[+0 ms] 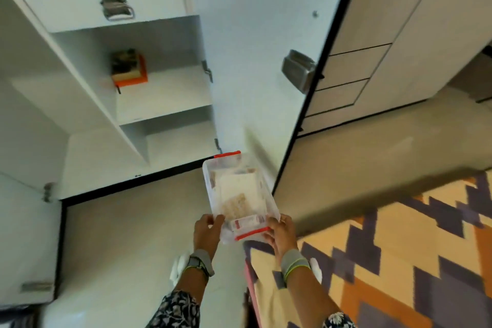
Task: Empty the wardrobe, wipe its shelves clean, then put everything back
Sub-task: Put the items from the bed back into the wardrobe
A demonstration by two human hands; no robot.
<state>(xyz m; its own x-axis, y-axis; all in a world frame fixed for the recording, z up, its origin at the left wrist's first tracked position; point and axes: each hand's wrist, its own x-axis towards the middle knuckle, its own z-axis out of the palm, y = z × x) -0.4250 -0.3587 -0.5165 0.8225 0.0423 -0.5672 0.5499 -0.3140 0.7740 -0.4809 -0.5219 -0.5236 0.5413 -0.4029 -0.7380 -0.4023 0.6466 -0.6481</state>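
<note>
The white wardrobe [87,104] stands open, its door [255,61] swung wide. In front of it, above the floor, a clear lidded box [239,194] with red clasps is held at its near corners, the left hand [207,231] and the right hand [282,234] each gripping one. A small orange box [130,69] sits on a middle shelf [165,93].

A container [241,196] is held before the wardrobe [87,104]; a box [129,68] is set on a shelf [165,93]; a bed [399,247] lies to the right.

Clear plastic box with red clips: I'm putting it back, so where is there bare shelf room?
Bare: white middle shelf right of the small orange tray, and the white bottom compartment below. Crowded only around that tray.
</note>
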